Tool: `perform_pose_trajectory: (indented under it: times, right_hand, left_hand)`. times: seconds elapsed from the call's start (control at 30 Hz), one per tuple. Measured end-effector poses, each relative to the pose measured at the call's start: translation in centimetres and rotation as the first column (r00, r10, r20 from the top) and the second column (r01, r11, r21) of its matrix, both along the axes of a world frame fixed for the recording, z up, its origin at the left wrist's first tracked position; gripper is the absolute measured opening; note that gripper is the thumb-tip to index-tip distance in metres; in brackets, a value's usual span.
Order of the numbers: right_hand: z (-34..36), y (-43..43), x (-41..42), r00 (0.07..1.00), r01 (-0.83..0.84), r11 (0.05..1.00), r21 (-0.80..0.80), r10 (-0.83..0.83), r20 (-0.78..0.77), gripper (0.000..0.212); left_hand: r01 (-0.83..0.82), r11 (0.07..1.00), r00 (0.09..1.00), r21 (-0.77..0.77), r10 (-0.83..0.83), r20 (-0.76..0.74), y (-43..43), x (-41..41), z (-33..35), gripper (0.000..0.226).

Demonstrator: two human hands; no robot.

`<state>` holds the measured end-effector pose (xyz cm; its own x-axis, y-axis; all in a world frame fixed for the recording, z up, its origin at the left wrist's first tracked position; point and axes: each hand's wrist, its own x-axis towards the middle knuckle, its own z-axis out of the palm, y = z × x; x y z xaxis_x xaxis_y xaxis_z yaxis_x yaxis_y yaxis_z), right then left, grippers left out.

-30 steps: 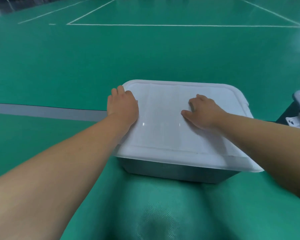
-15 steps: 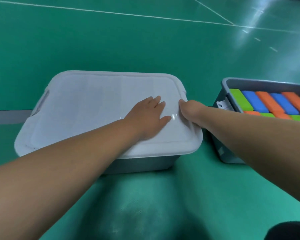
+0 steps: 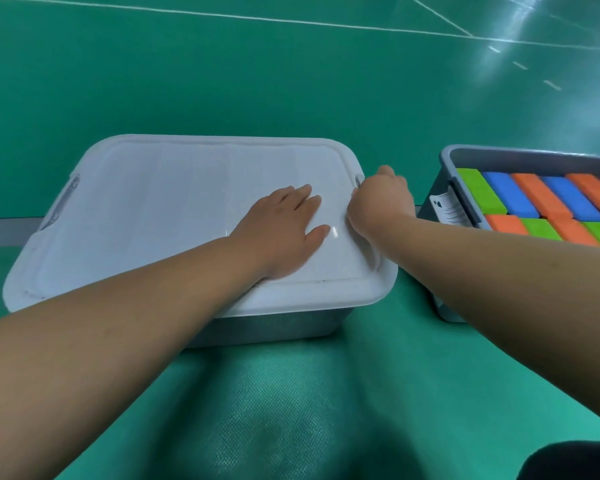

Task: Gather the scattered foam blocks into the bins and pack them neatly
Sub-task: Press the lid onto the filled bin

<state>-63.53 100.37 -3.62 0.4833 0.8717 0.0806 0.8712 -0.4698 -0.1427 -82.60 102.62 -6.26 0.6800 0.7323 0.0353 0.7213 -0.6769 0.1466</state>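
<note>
Two grey plastic bins: the closed bin (image 3: 274, 328) bears one white plastic lid (image 3: 153, 220), left hand (image 3: 281, 228) flat, grip wide, right hand (image 3: 381, 202) with grip curled round its edge; the open bin (image 3: 520, 160) holds at least nine coloured foam blocks (image 3: 541, 197).

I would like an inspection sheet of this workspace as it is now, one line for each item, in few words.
surface: green floor with white lines and a grey strip.
job's things: left bin closed by a white lid; right bin open, with green, blue and orange blocks packed in rows.
clutter: white label at the right bin's left end; dark shape at bottom right, cannot tell what it is.
grips: left hand flat on the lid; right hand curled over the lid's right edge.
cables: nothing seen.
surroundings: only more floor.
</note>
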Motion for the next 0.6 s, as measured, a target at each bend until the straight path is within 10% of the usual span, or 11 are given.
perform_pose_trajectory:
  times: [0.43, 0.6]
  right_hand:
    - [-1.7, -2.0, -0.7, 0.992, -0.069, 0.990, 0.124, 0.081, -0.096, 0.043]
    - [-1.5, -5.7, -0.5, 0.953, -0.162, 0.987, -0.016, 0.152, -0.264, 0.066]
  left_hand:
    - [-0.167, 0.979, 0.985, -0.113, 0.159, -0.073, -2.8, 1.8, 0.5, 0.058]
    - [-0.314, 0.901, 0.916, -0.300, 0.205, -0.343, -3.4, 4.3, 4.5, 0.078]
